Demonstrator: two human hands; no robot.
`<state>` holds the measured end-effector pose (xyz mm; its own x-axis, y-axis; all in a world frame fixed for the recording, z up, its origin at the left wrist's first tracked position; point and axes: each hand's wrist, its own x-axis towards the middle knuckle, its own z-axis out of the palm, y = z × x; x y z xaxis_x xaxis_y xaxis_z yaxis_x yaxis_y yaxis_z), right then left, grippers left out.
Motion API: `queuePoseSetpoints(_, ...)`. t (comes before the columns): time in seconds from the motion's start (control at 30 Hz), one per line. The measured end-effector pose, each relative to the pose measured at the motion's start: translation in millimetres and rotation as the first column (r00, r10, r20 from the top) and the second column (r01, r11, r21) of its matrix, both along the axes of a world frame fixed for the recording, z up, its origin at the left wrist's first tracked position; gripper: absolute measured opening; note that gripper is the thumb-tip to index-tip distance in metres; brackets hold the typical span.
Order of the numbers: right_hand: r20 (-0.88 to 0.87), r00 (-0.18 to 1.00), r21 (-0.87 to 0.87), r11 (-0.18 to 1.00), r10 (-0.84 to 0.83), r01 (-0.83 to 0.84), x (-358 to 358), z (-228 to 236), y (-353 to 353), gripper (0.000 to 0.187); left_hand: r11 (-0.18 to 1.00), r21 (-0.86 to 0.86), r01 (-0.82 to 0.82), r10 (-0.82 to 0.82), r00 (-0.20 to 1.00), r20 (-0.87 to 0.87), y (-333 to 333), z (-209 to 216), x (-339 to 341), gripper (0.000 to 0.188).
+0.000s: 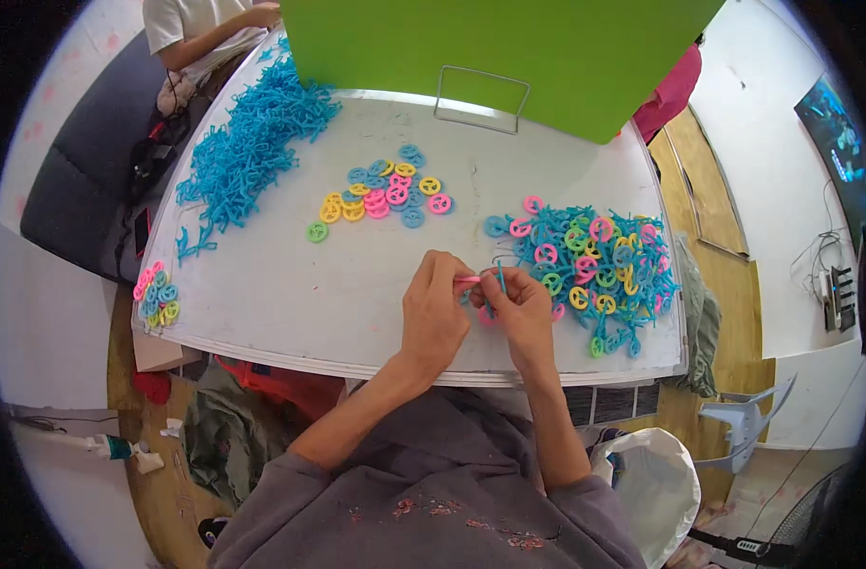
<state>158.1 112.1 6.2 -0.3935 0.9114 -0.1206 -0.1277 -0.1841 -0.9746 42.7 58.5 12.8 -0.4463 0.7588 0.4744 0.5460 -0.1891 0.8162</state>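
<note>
Over the near middle of the white table (253,294), my two hands meet. Fingertips of my left hand (437,311) pinch a small pink plastic wheel (467,279), seen edge-on. My right hand (520,311) is closed on a thin blue branched plastic piece (501,275), held upright against the pink wheel. Whether the two parts are joined is hidden by my fingers. Just right of my right hand lies a heap of blue pieces with coloured wheels on them (594,266). Loose pink, yellow, blue and green wheels (376,197) are spread beyond my hands.
A large pile of bare blue branched pieces (253,142) covers the far left. More wheels (156,296) sit at the left edge. A green board (490,57) with a wire handle stands at the back. Another person's arm (205,45) shows at far left; a white bag (651,488) hangs below right.
</note>
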Motion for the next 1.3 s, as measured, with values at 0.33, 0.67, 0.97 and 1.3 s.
queuePoseSetpoints(0.33, 0.106, 0.994, 0.277, 0.961, -0.023, -0.008, 4, 3, 4, 0.037, 0.967, -0.057, 0.249, -0.175, 0.808, 0.562, -2, 6, -16, 0.019)
queuePoseSetpoints(0.67, 0.306, 0.943, 0.574, 0.816, -0.132, -0.073, 6, 14, 3, 0.01, 0.961, -0.038, 0.274, -0.169, 0.692, 0.701, -5, 8, -16, 0.019)
queuePoseSetpoints(0.97, 0.285, 0.95, 0.427, 0.904, -0.127, -0.007, -1, 3, -1, 0.011, 0.973, -0.097, 0.209, -0.122, 0.825, 0.552, -3, 1, -14, 0.018)
queuePoseSetpoints(1.3, 0.251, 0.955, 0.401, 0.915, -0.159, 0.047, -9, 11, -10, 0.012, 0.997, -0.048, 0.053, -0.04, 0.972, 0.231, -4, 0, -9, 0.018)
